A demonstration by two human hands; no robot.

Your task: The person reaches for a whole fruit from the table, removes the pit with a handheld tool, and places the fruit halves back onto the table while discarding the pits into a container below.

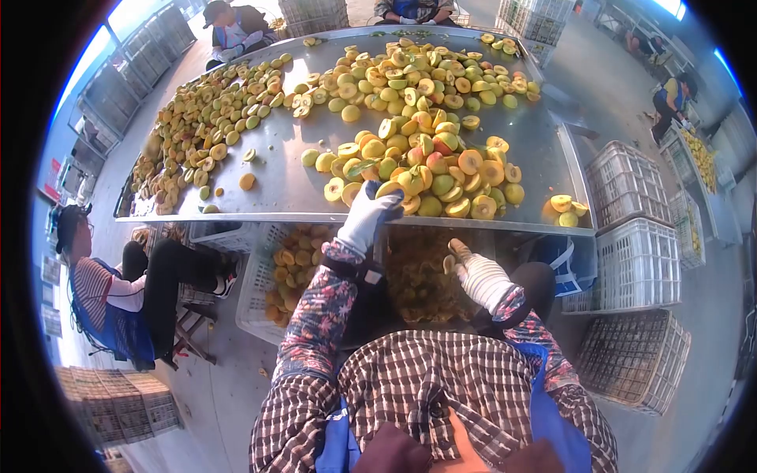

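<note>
My left hand [369, 213], in a white and dark blue glove, is at the table's near edge, fingers closed around a yellow peach half [389, 189] at the front of a pile. Behind it spread many cut peaches [441, 162], some showing brown hollows or pits. My right hand [479, 277], in a striped white glove with brown-stained fingertips, hovers below the edge. Its fingers are curled; whatever they hold is too small to make out. Beneath the hands, between my knees, lies a container of brownish pieces [426, 276], in shadow.
The metal table [288, 177] bears more halves at left and back. A white crate of peaches [256, 296] stands by my left leg. Stacked crates [639, 260] rise at right. A seated person [118, 292] is at left; other people sit across the table.
</note>
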